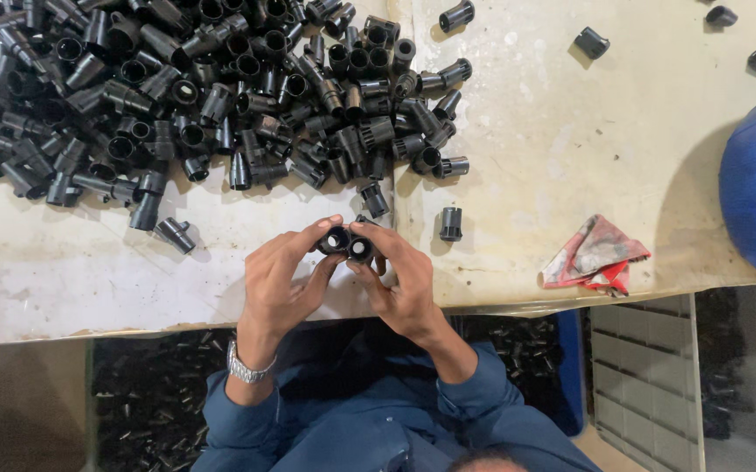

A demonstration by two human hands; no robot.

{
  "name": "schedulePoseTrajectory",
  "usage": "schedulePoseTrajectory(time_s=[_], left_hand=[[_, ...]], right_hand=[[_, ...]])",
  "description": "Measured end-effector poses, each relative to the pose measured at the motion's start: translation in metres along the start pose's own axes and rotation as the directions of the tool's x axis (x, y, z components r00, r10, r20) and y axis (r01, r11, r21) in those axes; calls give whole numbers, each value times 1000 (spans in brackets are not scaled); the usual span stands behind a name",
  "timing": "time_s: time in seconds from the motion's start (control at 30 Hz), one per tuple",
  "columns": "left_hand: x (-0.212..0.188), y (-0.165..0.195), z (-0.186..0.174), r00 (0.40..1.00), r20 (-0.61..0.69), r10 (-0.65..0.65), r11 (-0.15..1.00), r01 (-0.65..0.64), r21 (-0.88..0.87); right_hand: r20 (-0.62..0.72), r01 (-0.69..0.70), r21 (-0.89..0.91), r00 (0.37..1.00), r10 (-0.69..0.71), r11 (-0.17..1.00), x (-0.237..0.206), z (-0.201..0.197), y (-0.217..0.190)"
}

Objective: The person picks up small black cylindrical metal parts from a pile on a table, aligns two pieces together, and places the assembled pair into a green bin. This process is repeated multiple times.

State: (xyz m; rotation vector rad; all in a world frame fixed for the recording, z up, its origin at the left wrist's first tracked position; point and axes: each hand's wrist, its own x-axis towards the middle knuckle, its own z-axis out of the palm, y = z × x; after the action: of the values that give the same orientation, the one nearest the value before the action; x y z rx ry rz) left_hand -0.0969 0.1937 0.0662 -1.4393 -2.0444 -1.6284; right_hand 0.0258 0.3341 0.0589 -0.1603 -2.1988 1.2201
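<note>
Black plastic fittings: left hand (277, 280) pinches one short tube (335, 239), right hand (398, 284) pinches its twin (360, 249), both touching, open mouths up, just over the desk's (570, 149) near edge. Best to keep the bores lined up, grip on the ribbed walls. Heap (203, 96) fills the far-left corner; crumpled red rag (595, 255) lies near the right.

Bright, even overhead light, soft short shadows, sharp focus, slight wide-angle distortion.
</note>
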Motion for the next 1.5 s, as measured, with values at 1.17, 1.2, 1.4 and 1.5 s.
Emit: schedulePoseTrajectory(time_s=[1.17,1.2,1.4,1.5], left_hand=[[-1,6,-3,1000,-5,-12,1000,12,12],[-1,6,-3,1000,-7,-9,1000,9,9],[-1,6,-3,1000,-7,-5,1000,5,6],[1,6,-4,1000,-11,-3,1000,3,-3]], right_hand=[[8,-2,0,1000,2,1000,-3,0,-3],[6,-3,-7,1000,3,1000,-3,0,-2],[0,4,-16,1000,-4,1000,-4,1,-2],[1,14,-29,1000,-14,999,-1,2,-2]])
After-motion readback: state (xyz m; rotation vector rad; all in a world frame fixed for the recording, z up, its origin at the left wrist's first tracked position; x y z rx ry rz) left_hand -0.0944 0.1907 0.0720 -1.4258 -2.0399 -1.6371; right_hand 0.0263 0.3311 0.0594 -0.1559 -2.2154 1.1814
